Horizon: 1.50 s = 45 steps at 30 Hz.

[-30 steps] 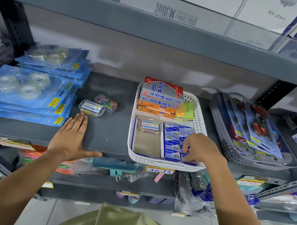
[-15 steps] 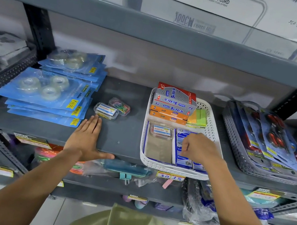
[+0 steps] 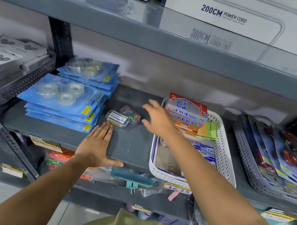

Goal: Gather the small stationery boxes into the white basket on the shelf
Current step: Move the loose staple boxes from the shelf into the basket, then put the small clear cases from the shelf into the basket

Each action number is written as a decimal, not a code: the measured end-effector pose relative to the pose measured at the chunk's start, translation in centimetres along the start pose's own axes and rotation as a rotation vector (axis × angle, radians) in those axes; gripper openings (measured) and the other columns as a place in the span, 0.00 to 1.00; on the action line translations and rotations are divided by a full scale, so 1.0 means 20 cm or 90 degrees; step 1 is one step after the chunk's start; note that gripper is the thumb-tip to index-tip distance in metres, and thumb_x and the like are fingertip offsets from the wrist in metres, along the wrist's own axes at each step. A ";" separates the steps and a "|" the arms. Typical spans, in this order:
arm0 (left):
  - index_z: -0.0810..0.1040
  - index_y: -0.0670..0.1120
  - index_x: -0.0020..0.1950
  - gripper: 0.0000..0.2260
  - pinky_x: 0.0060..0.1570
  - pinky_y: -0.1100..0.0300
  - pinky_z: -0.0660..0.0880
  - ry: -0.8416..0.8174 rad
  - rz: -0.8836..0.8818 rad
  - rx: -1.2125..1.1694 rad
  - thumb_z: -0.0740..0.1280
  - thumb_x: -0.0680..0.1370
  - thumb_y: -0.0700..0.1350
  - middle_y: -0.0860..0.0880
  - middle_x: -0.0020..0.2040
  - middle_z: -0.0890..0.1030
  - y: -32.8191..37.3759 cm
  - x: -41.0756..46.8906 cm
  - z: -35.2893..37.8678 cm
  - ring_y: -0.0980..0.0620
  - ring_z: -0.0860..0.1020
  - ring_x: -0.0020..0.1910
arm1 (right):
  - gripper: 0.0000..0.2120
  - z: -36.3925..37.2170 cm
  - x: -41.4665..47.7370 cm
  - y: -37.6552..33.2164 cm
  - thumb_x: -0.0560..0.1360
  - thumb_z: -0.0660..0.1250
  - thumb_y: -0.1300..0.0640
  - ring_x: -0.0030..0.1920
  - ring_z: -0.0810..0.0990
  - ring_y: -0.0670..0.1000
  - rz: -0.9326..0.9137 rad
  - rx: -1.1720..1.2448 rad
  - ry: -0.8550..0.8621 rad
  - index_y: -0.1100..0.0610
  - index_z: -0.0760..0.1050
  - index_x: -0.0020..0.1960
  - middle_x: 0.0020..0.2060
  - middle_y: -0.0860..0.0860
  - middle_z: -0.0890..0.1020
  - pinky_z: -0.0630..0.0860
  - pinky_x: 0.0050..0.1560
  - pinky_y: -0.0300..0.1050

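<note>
Right hand [image 3: 159, 121] now beside left-right box [image 3: 117, 118]

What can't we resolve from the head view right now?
- White basket contents: the right forearm hides the middle, including the small box there.
- Label text on the two clear boxes: too small.
- Right hand: motion-blurred; the open fingers touch nothing visible.
- Price tags on the shelf edge: partly legible only.
- Power cord carton: cut off by the top edge.

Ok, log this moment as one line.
right hand: open, reaching toward two clear boxes | left hand: flat on shelf | white basket: partly filled
</note>
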State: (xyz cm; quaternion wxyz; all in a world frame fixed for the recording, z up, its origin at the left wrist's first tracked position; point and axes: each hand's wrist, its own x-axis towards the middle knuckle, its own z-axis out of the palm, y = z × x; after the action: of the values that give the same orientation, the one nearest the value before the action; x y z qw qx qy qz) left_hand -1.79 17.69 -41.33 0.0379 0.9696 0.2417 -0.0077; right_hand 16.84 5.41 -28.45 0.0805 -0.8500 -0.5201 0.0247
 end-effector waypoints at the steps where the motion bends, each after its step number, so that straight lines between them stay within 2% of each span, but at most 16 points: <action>1: 0.39 0.40 0.77 0.66 0.75 0.53 0.37 0.002 0.001 -0.002 0.43 0.54 0.86 0.42 0.79 0.42 0.00 0.00 0.00 0.47 0.41 0.78 | 0.26 0.03 0.04 -0.03 0.74 0.68 0.55 0.69 0.70 0.62 -0.010 -0.011 -0.011 0.56 0.66 0.70 0.75 0.56 0.61 0.74 0.63 0.56; 3: 0.40 0.40 0.78 0.66 0.76 0.52 0.39 0.008 0.000 -0.013 0.44 0.54 0.86 0.42 0.79 0.42 0.00 0.00 0.00 0.47 0.42 0.78 | 0.28 0.07 0.11 -0.09 0.73 0.69 0.55 0.69 0.69 0.62 -0.029 -0.024 -0.040 0.57 0.65 0.71 0.74 0.58 0.61 0.74 0.63 0.57; 7: 0.40 0.40 0.78 0.67 0.75 0.52 0.39 0.015 0.007 -0.024 0.46 0.54 0.86 0.42 0.79 0.43 -0.01 0.00 0.01 0.47 0.42 0.78 | 0.26 0.15 0.17 -0.19 0.73 0.68 0.52 0.66 0.70 0.59 -0.090 -0.064 -0.088 0.56 0.67 0.69 0.67 0.56 0.69 0.76 0.58 0.57; 11: 0.42 0.40 0.78 0.66 0.75 0.53 0.39 0.025 0.009 -0.027 0.47 0.54 0.86 0.42 0.79 0.45 -0.01 0.01 0.01 0.47 0.44 0.78 | 0.25 0.24 0.18 -0.24 0.75 0.66 0.49 0.71 0.63 0.57 -0.114 -0.113 -0.107 0.54 0.68 0.70 0.72 0.55 0.65 0.70 0.64 0.56; 13: 0.43 0.41 0.78 0.66 0.76 0.52 0.40 0.026 0.010 -0.029 0.47 0.54 0.86 0.43 0.79 0.46 -0.02 0.01 0.02 0.46 0.44 0.78 | 0.23 0.25 0.18 -0.26 0.75 0.66 0.48 0.70 0.65 0.56 -0.115 -0.119 -0.096 0.54 0.71 0.67 0.69 0.55 0.69 0.68 0.65 0.55; 17: 0.44 0.40 0.78 0.66 0.76 0.51 0.42 0.029 0.006 -0.042 0.49 0.54 0.86 0.43 0.79 0.47 -0.02 0.01 0.02 0.46 0.45 0.78 | 0.19 0.23 0.19 -0.27 0.72 0.67 0.45 0.59 0.77 0.58 -0.098 -0.116 -0.067 0.54 0.77 0.59 0.58 0.56 0.79 0.73 0.55 0.51; 21: 0.44 0.40 0.78 0.66 0.76 0.51 0.43 0.029 0.005 -0.038 0.47 0.54 0.86 0.42 0.79 0.46 -0.02 0.01 0.03 0.46 0.44 0.78 | 0.19 0.21 0.18 -0.25 0.71 0.68 0.46 0.53 0.80 0.59 -0.048 -0.072 -0.114 0.54 0.76 0.58 0.55 0.56 0.80 0.74 0.43 0.46; 29: 0.44 0.41 0.78 0.66 0.77 0.50 0.44 0.031 0.003 -0.035 0.47 0.54 0.86 0.43 0.79 0.46 -0.02 0.01 0.02 0.47 0.44 0.78 | 0.20 0.18 0.11 -0.24 0.64 0.74 0.49 0.48 0.80 0.57 -0.039 -0.009 -0.120 0.54 0.73 0.52 0.51 0.54 0.81 0.70 0.38 0.44; 32: 0.44 0.41 0.78 0.67 0.76 0.51 0.43 0.030 0.003 -0.042 0.48 0.53 0.86 0.43 0.79 0.46 -0.01 0.01 0.02 0.47 0.44 0.78 | 0.24 0.15 0.08 -0.21 0.63 0.74 0.49 0.47 0.80 0.57 -0.051 0.033 -0.086 0.54 0.71 0.55 0.51 0.54 0.81 0.70 0.37 0.44; 33: 0.44 0.41 0.78 0.67 0.76 0.51 0.43 0.029 0.003 -0.042 0.48 0.53 0.86 0.43 0.79 0.46 -0.01 0.01 0.02 0.47 0.44 0.78 | 0.27 0.14 0.07 -0.19 0.63 0.74 0.50 0.47 0.80 0.56 -0.052 0.071 -0.081 0.54 0.70 0.58 0.51 0.53 0.81 0.73 0.39 0.45; 35: 0.44 0.41 0.78 0.67 0.76 0.51 0.42 0.027 0.007 -0.040 0.48 0.54 0.86 0.43 0.79 0.45 -0.01 0.01 0.02 0.47 0.44 0.78 | 0.28 0.09 0.03 -0.17 0.63 0.75 0.55 0.47 0.81 0.52 -0.054 0.230 -0.078 0.55 0.72 0.61 0.51 0.52 0.81 0.78 0.47 0.47; 37: 0.43 0.41 0.78 0.67 0.76 0.52 0.41 0.027 0.008 -0.041 0.47 0.54 0.86 0.43 0.79 0.45 -0.02 0.01 0.02 0.47 0.43 0.78 | 0.23 0.05 -0.02 -0.14 0.66 0.74 0.65 0.48 0.79 0.49 -0.066 0.473 -0.083 0.61 0.75 0.60 0.49 0.52 0.81 0.78 0.54 0.45; 39: 0.42 0.40 0.78 0.67 0.76 0.51 0.41 0.025 0.009 -0.042 0.47 0.54 0.86 0.42 0.79 0.44 -0.02 0.01 0.02 0.47 0.43 0.78 | 0.20 -0.01 -0.10 -0.12 0.67 0.68 0.74 0.49 0.78 0.48 -0.087 0.733 -0.128 0.67 0.74 0.59 0.49 0.53 0.80 0.77 0.52 0.40; 41: 0.43 0.40 0.78 0.67 0.76 0.51 0.41 0.026 0.008 -0.040 0.47 0.54 0.86 0.42 0.79 0.45 -0.01 0.01 0.02 0.46 0.43 0.78 | 0.22 -0.06 -0.18 -0.11 0.66 0.61 0.74 0.51 0.79 0.47 -0.114 0.961 -0.186 0.62 0.72 0.58 0.50 0.50 0.82 0.77 0.49 0.38; 43: 0.43 0.40 0.78 0.66 0.76 0.52 0.40 0.022 0.010 -0.036 0.47 0.55 0.86 0.42 0.79 0.44 -0.01 0.00 0.02 0.46 0.43 0.78 | 0.26 -0.09 -0.24 -0.10 0.64 0.57 0.75 0.54 0.79 0.50 -0.152 1.135 -0.228 0.58 0.69 0.59 0.53 0.52 0.83 0.77 0.52 0.43; 45: 0.43 0.40 0.78 0.66 0.75 0.52 0.39 0.021 0.010 -0.039 0.48 0.55 0.86 0.42 0.79 0.45 -0.02 0.00 0.02 0.46 0.43 0.78 | 0.28 -0.11 -0.27 -0.12 0.63 0.58 0.76 0.59 0.78 0.54 -0.219 1.228 -0.233 0.58 0.67 0.60 0.57 0.56 0.82 0.75 0.57 0.47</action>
State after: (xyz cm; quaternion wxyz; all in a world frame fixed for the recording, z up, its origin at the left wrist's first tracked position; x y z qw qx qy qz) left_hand -1.93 17.99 -41.67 0.0637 0.9698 0.2349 0.0160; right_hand 12.54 1.36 -26.15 0.6576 -0.3168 -0.3981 0.5556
